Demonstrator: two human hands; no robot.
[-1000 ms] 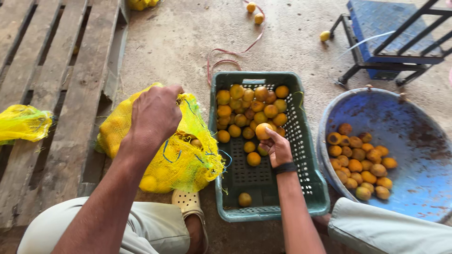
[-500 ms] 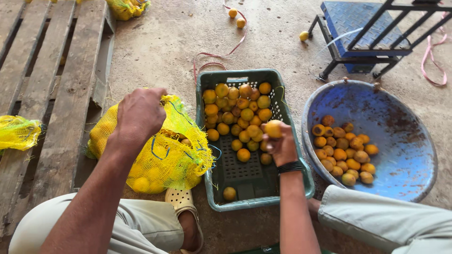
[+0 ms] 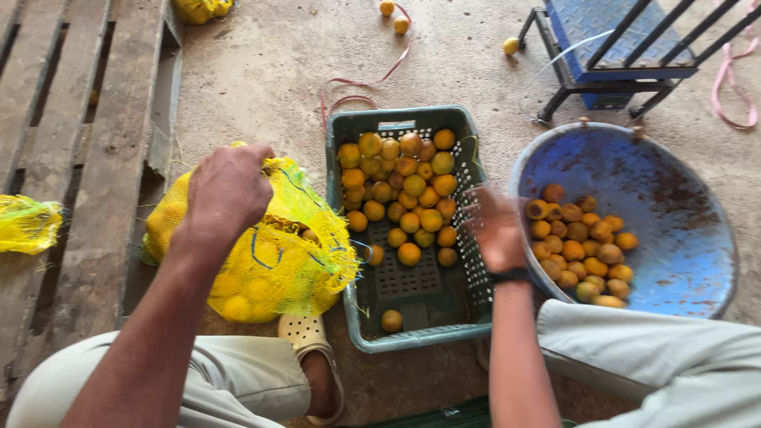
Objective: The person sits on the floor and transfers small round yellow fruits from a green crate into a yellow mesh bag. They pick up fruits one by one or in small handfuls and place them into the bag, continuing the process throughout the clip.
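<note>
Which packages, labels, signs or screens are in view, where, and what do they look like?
Yellow mesh sack: full of fruit, left of the green crate, left hand on its top.
Second yellow mesh sack: far left on the wooden pallet, partly cropped.
Third yellow mesh sack: top edge, mostly cut off.
No labels, signs or screens visible.

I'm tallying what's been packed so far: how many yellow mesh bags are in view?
3: one fruit-filled bag under the left hand, one on the pallet at the left edge, one cut off at the top edge. More may lie outside the view.
</note>
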